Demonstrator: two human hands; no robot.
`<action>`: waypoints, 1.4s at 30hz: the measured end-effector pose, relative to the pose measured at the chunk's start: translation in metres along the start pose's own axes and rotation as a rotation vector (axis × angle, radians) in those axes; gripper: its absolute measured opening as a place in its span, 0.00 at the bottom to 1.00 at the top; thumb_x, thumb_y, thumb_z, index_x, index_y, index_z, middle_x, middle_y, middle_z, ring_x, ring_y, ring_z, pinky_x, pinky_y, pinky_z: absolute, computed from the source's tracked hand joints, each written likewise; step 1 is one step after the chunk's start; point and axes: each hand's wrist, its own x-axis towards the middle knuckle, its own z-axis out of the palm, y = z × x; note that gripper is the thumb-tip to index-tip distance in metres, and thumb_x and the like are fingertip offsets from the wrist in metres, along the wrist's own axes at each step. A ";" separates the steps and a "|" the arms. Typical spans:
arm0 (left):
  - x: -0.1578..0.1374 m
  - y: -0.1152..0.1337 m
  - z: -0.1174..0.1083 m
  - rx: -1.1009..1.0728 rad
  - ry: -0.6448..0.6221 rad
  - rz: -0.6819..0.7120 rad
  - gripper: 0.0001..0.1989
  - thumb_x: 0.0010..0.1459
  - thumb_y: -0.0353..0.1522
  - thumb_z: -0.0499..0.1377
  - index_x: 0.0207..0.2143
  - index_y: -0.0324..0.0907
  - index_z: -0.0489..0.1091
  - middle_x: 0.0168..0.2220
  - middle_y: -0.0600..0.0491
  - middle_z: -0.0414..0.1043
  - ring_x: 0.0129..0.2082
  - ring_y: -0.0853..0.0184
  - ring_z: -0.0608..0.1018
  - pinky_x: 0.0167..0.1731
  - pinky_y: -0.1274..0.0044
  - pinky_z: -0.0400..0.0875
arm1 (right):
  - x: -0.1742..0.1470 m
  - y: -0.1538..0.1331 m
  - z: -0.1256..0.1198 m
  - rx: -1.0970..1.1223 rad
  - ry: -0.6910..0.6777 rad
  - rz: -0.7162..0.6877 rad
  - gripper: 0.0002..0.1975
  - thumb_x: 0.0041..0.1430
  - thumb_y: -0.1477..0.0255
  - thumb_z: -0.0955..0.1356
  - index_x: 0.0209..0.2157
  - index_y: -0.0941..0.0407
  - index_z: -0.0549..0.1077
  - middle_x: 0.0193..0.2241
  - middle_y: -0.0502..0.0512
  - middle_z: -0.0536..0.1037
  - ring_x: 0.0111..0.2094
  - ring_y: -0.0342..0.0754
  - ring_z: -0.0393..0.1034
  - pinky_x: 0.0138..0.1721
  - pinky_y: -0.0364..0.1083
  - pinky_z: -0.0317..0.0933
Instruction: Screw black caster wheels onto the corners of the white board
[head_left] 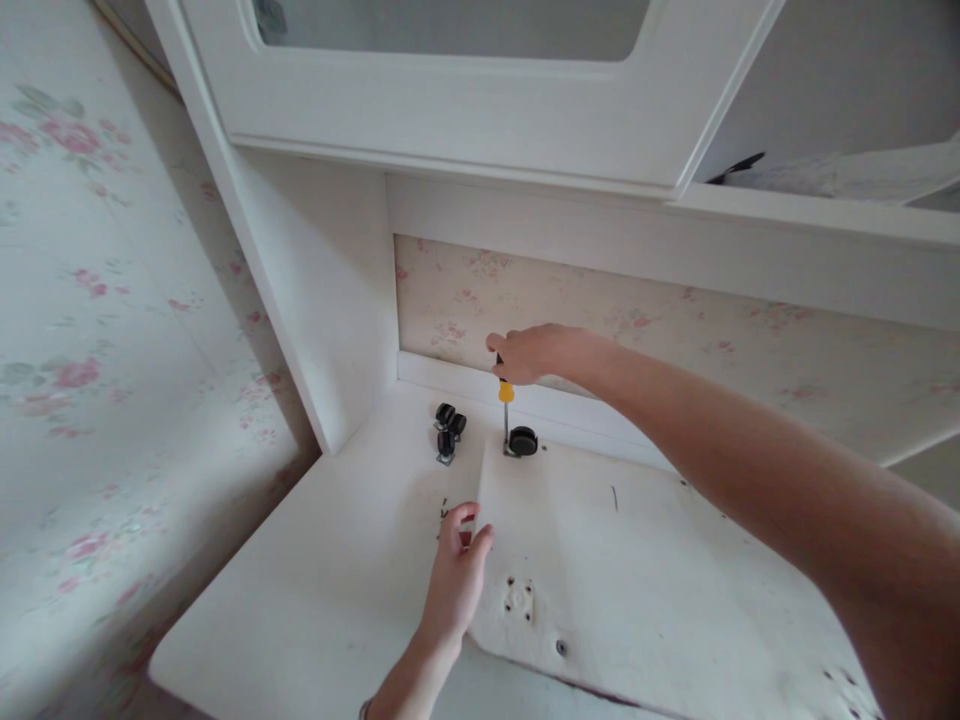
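Observation:
My right hand [529, 355] is wrapped round the handle of a screwdriver [506, 392] with a black and yellow grip. The screwdriver stands upright, its tip down at the mounting plate of a black caster [523, 441] on the far left corner of a white board [600, 570]. My left hand [459, 575] is at the board's left edge, thumb and fingers apart and curved. Something red and white shows between them, too small to name. Several black casters [448, 428] lie in a group to the left of the board.
Beneath the board is a white desktop [300, 560]. A white side panel [315, 290] rises at the left, and a cabinet door [450, 110] overhangs the work. Screw holes [519, 598] mark the board's near left corner. Floral wallpaper [75, 400] covers the wall.

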 end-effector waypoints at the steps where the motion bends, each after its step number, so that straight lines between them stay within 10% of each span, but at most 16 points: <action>1: 0.000 0.000 0.000 0.001 -0.001 -0.002 0.22 0.56 0.42 0.57 0.50 0.40 0.65 0.40 0.48 0.72 0.39 0.61 0.74 0.42 0.71 0.65 | -0.001 0.000 0.000 -0.005 -0.030 -0.007 0.27 0.56 0.60 0.67 0.57 0.51 0.69 0.45 0.64 0.78 0.38 0.58 0.74 0.37 0.54 0.64; 37: -0.001 0.001 0.002 0.005 0.008 -0.027 0.23 0.54 0.43 0.57 0.49 0.41 0.64 0.44 0.47 0.71 0.41 0.61 0.74 0.42 0.72 0.65 | -0.020 -0.011 -0.014 -0.082 -0.151 -0.027 0.33 0.55 0.57 0.66 0.62 0.53 0.62 0.50 0.67 0.75 0.44 0.61 0.73 0.38 0.55 0.65; 42: -0.002 0.004 0.001 0.017 0.009 -0.023 0.23 0.54 0.44 0.57 0.50 0.42 0.64 0.43 0.48 0.71 0.39 0.61 0.74 0.41 0.72 0.65 | -0.021 -0.014 -0.013 -0.107 -0.110 -0.015 0.25 0.61 0.57 0.62 0.51 0.58 0.73 0.50 0.72 0.75 0.49 0.66 0.70 0.43 0.59 0.63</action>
